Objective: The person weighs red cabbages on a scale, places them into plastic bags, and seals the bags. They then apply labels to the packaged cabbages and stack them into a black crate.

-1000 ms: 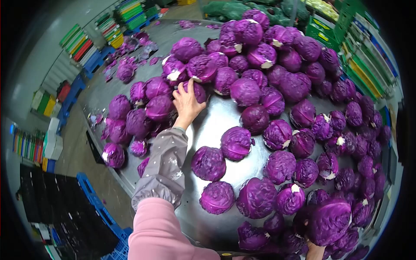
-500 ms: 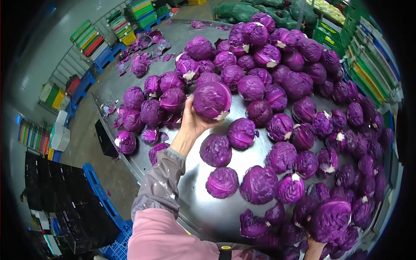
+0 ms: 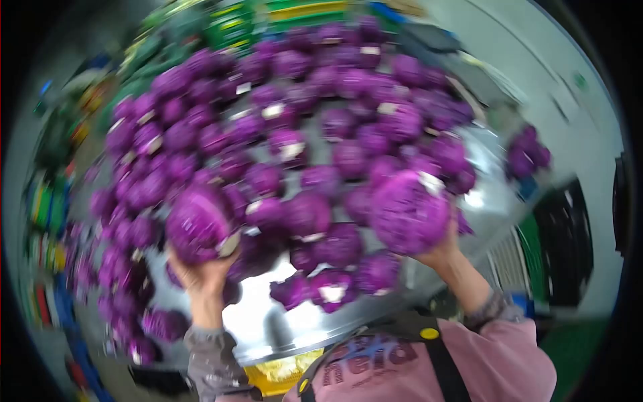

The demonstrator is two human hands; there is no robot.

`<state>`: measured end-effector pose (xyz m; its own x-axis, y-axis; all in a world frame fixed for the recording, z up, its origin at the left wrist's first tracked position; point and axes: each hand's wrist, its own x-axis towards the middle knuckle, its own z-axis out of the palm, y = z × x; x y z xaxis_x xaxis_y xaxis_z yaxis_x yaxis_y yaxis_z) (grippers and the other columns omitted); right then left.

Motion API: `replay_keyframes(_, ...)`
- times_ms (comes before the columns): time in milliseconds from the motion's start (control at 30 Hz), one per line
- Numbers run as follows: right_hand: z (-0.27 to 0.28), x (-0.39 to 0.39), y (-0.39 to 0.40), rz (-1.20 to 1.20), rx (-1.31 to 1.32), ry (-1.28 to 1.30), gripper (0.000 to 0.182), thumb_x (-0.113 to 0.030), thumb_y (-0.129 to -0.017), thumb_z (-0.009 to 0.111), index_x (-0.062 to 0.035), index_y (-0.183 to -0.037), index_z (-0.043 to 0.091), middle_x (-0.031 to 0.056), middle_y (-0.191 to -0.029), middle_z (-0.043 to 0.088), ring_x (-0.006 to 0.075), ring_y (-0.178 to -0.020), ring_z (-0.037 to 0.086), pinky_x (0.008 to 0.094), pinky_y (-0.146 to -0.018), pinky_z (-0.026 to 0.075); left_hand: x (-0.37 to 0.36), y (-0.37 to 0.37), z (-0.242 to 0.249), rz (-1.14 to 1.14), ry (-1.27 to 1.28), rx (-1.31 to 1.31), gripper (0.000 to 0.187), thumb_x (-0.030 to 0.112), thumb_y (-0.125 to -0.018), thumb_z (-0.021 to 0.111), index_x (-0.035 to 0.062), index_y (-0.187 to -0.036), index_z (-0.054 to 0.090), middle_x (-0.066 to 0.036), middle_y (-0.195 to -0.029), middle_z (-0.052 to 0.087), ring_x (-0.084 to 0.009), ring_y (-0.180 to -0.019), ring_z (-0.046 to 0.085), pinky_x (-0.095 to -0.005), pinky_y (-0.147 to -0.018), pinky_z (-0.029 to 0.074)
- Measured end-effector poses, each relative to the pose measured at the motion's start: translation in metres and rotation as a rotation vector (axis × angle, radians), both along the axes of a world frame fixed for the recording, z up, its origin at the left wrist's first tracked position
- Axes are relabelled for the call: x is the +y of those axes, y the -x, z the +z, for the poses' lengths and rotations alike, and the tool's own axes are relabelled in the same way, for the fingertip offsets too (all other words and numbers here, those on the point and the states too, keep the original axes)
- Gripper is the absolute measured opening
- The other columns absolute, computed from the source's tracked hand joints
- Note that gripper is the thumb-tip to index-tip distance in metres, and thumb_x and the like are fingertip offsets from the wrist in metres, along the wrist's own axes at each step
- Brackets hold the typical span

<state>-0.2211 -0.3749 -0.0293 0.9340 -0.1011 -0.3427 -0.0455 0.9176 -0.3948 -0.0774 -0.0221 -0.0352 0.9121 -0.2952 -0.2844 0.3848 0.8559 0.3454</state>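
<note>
My left hand [image 3: 204, 275] grips a red cabbage [image 3: 195, 224] from below, its pale cut stem facing down and right. In my right hand [image 3: 442, 253] is another large red cabbage [image 3: 408, 214], with a white stem spot at its upper right. Both cabbages are raised above the metal table [image 3: 258, 315]. Many loose red cabbages lie beyond and between my hands, one of them a cabbage with a pale stem [image 3: 333, 292] near the table's front edge. Motion blur softens the view, and the cabbages hide most of my fingers.
Green crates [image 3: 231, 30] and dark green sacks [image 3: 161, 63] stand behind the table. A black crate [image 3: 566, 241] is at the right, near a separate clump of cabbages [image 3: 528, 154]. A yellow container [image 3: 281, 373] sits below the front edge.
The view has swung to the right across the table. My right hand, earlier at the lower edge, has come up into view with its cabbage. My left hand still holds a cabbage.
</note>
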Motion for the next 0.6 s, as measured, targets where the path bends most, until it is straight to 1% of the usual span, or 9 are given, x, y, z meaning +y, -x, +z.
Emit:
replay_keyframes(67,0.001,-0.030,0.016,0.002,-0.024,0.062,0.086,-0.069,-0.068,0.052,-0.0133,-0.130,0.035,0.0134,-0.129,0.040,0.0324,-0.117,0.041,0.0510,-0.097,0.034,-0.029,0.009,-0.003,-0.083,-0.044,0.023,0.090,0.048,-0.061,0.072,0.0215,-0.133,0.025,-0.011,-0.137,0.026,-0.0370,-0.125,0.025,-0.0647,-0.095,0.025)
replay_keyframes(100,0.001,-0.048,0.024,-0.006,-0.039,0.099,0.089,-0.070,-0.065,0.055,-0.0151,-0.132,0.032,0.0131,-0.130,0.039,0.0329,-0.116,0.042,0.0544,-0.092,0.037,-0.045,0.012,-0.005,-0.125,-0.035,0.022,0.088,0.045,-0.062,0.072,0.0203,-0.133,0.026,-0.012,-0.136,0.027,-0.0378,-0.124,0.027,-0.0642,-0.094,0.027)
replay_keyframes(200,0.000,-0.116,0.042,-0.059,-0.037,0.132,0.088,-0.068,-0.066,0.055,-0.0200,-0.134,0.026,0.0129,-0.131,0.037,0.0357,-0.117,0.041,0.0609,-0.081,0.042,-0.114,0.021,0.006,-0.209,-0.054,-0.014,0.085,0.046,-0.065,0.070,0.0178,-0.132,0.027,-0.014,-0.134,0.030,-0.0401,-0.119,0.034,-0.0659,-0.082,0.038)
replay_keyframes(367,-0.008,-0.264,0.049,-0.190,-0.017,0.326,0.086,-0.065,-0.068,0.057,-0.0195,-0.134,0.025,0.0124,-0.131,0.037,0.0354,-0.115,0.043,0.0607,-0.082,0.041,-0.238,0.035,0.012,-0.208,-0.217,-0.068,0.090,0.052,-0.064,0.068,0.0137,-0.132,0.024,-0.018,-0.130,0.032,-0.0434,-0.112,0.040,-0.0648,-0.074,0.046)
replay_keyframes(433,-0.009,-0.341,0.041,-0.249,-0.005,0.547,0.082,-0.060,-0.071,0.057,-0.0200,-0.134,0.025,0.0128,-0.131,0.037,0.0354,-0.116,0.043,0.0609,-0.083,0.040,-0.301,0.048,0.017,-0.117,-0.345,-0.061,0.088,0.056,-0.067,0.063,0.0123,-0.132,0.023,-0.021,-0.128,0.032,-0.0449,-0.107,0.044,-0.0586,-0.069,0.052)
replay_keyframes(467,-0.013,-0.382,0.035,-0.254,-0.054,0.640,0.079,-0.055,-0.073,0.058,-0.0187,-0.134,0.023,0.0135,-0.130,0.038,0.0346,-0.114,0.045,0.0570,-0.079,0.045,-0.327,0.053,0.014,-0.127,-0.370,-0.047,0.087,0.056,-0.067,0.062,0.0118,-0.132,0.024,-0.020,-0.128,0.032,-0.0443,-0.107,0.044,-0.0582,-0.070,0.052)
replay_keyframes(500,-0.011,-0.422,0.030,-0.250,-0.064,0.641,0.079,-0.055,-0.073,0.058,-0.0187,-0.134,0.023,0.0135,-0.130,0.038,0.0346,-0.114,0.045,0.0570,-0.079,0.045,-0.355,0.058,0.012,-0.136,-0.395,-0.026,0.086,0.057,-0.068,0.060,0.0114,-0.132,0.024,-0.020,-0.128,0.032,-0.0436,-0.107,0.044,-0.0579,-0.070,0.052)
replay_keyframes(567,-0.005,-0.479,0.022,-0.360,0.125,0.810,0.076,-0.048,-0.076,0.058,-0.0162,-0.134,0.021,0.0138,-0.130,0.038,0.0336,-0.111,0.048,0.0532,-0.074,0.050,-0.407,0.064,0.007,-0.186,-0.439,-0.069,0.086,0.057,-0.068,0.060,0.0105,-0.131,0.025,-0.018,-0.128,0.033,-0.0414,-0.108,0.045,-0.0588,-0.073,0.051)
replay_keyframes(600,-0.004,-0.509,0.015,-0.372,0.132,0.745,0.074,-0.037,-0.077,0.063,-0.0164,-0.134,0.020,0.0141,-0.130,0.035,0.0330,-0.112,0.045,0.0554,-0.077,0.047,-0.430,0.066,0.004,-0.207,-0.469,-0.046,0.086,0.057,-0.067,0.060,0.0108,-0.131,0.025,-0.018,-0.128,0.033,-0.0405,-0.109,0.044,-0.0587,-0.073,0.050)
